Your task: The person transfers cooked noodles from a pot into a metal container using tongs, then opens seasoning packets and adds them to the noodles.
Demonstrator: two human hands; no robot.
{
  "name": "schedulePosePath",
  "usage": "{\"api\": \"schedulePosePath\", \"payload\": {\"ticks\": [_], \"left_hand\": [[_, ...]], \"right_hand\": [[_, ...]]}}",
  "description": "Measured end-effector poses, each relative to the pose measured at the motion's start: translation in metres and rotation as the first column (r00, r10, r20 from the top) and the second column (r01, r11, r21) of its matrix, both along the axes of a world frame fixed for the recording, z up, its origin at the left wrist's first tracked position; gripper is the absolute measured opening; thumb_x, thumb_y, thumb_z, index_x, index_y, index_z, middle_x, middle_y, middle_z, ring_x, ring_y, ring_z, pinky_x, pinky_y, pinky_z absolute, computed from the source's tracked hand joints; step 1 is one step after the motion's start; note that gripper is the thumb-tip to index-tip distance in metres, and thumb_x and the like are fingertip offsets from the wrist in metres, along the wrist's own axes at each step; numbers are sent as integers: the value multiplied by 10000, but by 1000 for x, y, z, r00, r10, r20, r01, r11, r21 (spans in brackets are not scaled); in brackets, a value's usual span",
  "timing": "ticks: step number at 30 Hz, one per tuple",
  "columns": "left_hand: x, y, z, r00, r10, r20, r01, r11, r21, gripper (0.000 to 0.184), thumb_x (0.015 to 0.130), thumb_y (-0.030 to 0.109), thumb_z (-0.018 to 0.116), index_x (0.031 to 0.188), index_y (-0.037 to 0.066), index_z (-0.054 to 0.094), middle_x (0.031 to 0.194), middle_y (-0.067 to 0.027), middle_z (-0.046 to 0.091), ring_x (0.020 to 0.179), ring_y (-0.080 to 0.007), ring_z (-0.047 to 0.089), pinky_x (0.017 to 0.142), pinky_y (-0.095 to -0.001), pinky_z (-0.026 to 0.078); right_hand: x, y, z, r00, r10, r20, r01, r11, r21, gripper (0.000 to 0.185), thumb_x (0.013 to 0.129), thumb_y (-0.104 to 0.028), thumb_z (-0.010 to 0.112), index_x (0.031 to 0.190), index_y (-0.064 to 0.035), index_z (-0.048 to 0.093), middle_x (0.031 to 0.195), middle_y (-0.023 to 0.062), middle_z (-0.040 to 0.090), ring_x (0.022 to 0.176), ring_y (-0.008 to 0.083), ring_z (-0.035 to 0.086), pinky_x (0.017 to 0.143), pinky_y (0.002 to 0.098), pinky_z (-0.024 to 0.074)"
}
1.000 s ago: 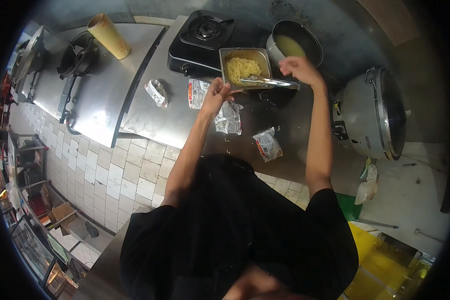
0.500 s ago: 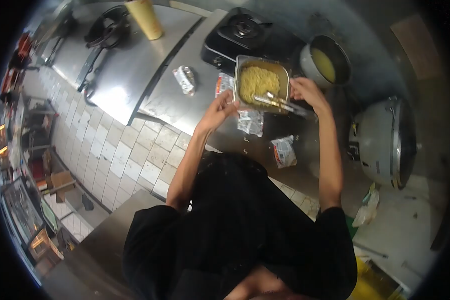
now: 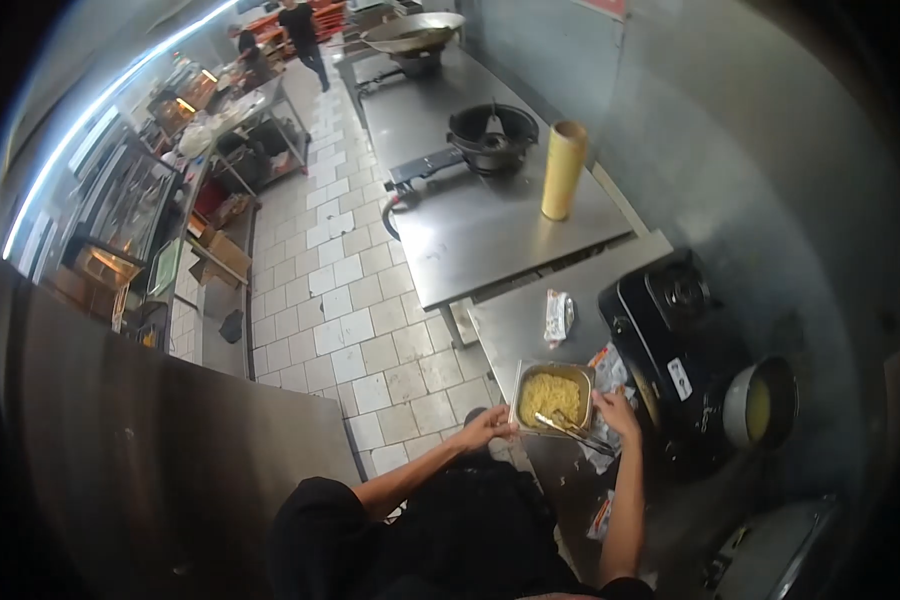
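Both hands hold a square metal food pan [image 3: 518, 392] of cooked yellow noodles [image 3: 550, 397] over the steel table. My left hand [image 3: 488, 428] grips its left side near the front corner, fingers at the rim. At the right side, my right hand [image 3: 616, 412] is closed on the rim. Metal tongs [image 3: 567, 428] rest in the pan, their handles sticking out toward the lower right. Torn, crumpled packets [image 3: 608, 366] lie beside and beneath it. Another silvery packet [image 3: 559, 318] sits farther back on the table.
To the right are a black gas stove [image 3: 660, 330] and a pot with yellowish liquid [image 3: 760, 405]. A yellow roll [image 3: 565, 172] stands upright on the farther table, near a black burner [image 3: 492, 138]. A person [image 3: 300, 38] is in the tiled aisle [image 3: 340, 300].
My view has swung left and up, showing the aisle and a person there. The held pan has moved away from the stove, toward the table's aisle-side edge.
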State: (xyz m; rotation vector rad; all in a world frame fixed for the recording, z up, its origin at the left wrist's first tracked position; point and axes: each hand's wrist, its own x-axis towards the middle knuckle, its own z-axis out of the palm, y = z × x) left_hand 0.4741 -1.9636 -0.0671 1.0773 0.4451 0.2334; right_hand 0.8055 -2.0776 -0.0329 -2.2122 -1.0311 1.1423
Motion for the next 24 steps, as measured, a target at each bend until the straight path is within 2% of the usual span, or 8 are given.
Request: {"api": "schedulePosePath", "payload": {"ticks": [3,5,10,13,15,19,21,24], "left_hand": [[7,-2,10,1000,30,4,-30,999,26,268,991,195,585,1189,18,546,1059,-84,681,997,-192,673,758,-295,522],[0,8,16,974,-107,-199,193,854,483,298,1003,298,562,992,5,619,857,-86,701,898,-160,689,715,-290,514],[-32,58,37,811,175,-558,157,855,495,466,1022,397,472,809,14,631,716,-116,665,690,-148,648,617,-332,506],[-33,104,13,964,234,128,-261,722,641,129,986,87,440,1061,19,520,875,-89,600,729,-207,599,641,-328,523],[-4,126,38,942,331,57,-267,633,727,209,908,-62,459,1095,9,517,945,-92,614,830,-200,629,675,-335,532],[98,148,65,950,280,-140,-79,645,760,185,938,98,615,1081,-8,568,992,-84,657,874,-173,654,690,-285,526],[145,146,68,950,284,-132,-52,559,827,378,883,199,702,1147,-18,540,1095,-172,609,994,-289,615,837,-378,504],[184,155,24,954,252,-164,57,384,921,610,802,237,768,1259,-30,464,1207,-272,517,1115,-424,521,955,-461,434]], "right_hand": [[1,-23,1,947,-249,205,127,872,473,328,913,-281,690,970,42,673,853,74,672,744,119,573,632,311,449],[3,-44,42,962,-270,33,213,821,529,288,931,-233,664,1000,46,662,890,90,683,770,118,602,655,273,460],[31,-124,28,859,-477,-188,512,773,376,242,989,-211,560,1058,3,649,891,75,685,769,138,639,665,262,495],[14,-158,-4,830,-439,-344,555,707,437,279,989,-133,536,1259,-64,553,1138,76,642,858,135,644,644,223,483],[-17,-157,-9,720,-514,-466,678,665,314,367,959,-86,583,1319,-55,519,1243,93,611,1077,170,599,864,288,493],[-64,-145,-69,803,-562,-200,586,681,439,753,776,-135,803,1415,-41,414,1387,182,464,1275,308,460,1036,392,400],[-85,-117,-38,747,-599,290,413,759,504,811,702,-193,848,1387,-54,437,1277,241,487,1215,439,462,1018,472,400],[-100,-107,-35,639,-654,405,500,753,427,532,733,-50,772,1220,-34,556,1161,160,563,1087,365,557,915,403,452]]}}
